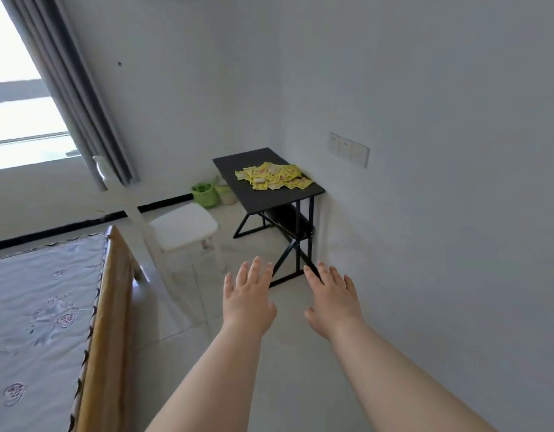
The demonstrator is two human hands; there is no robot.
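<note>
A small black table (pixel 238 165) stands in the room's corner against the right wall. On its far right part lies a heap of several yellow sachets (pixel 274 176). Both my arms reach forward over the tiled floor, well short of the table. My left hand (pixel 249 297) is spread with straight fingers, palm down, holding nothing. My right hand (pixel 331 296) is beside it, also spread and empty.
A white chair (pixel 183 226) stands left of the table. A bed with a wooden frame (pixel 110 307) fills the lower left. A green basket (pixel 205 194) and a pale pot sit on the floor by the back wall. Grey curtain (pixel 79 98) hangs by the window.
</note>
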